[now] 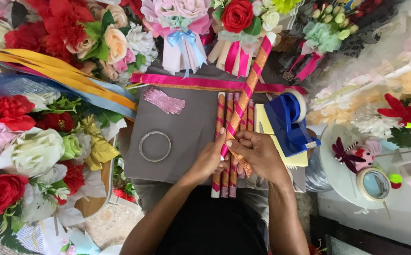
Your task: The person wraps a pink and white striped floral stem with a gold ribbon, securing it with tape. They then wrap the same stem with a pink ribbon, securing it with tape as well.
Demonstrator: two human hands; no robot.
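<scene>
Both hands meet at the lower end of a long stick [251,78] wrapped in pink and gold glitter ribbon, which slants up to the right. My left hand [209,161] pinches the stick's bottom. My right hand [257,153] grips it beside a loose gold ribbon tail [244,166]. Under the hands lie several finished wrapped sticks [227,113] side by side on a grey board [186,132].
A blue tape dispenser [288,123] sits right of the sticks. A metal ring [155,146] and a pink glitter strip pile [164,100] lie on the board. A pink ribbon [205,83] crosses its far edge. Artificial flowers [30,141] crowd the left and top; a tape roll [374,184] sits right.
</scene>
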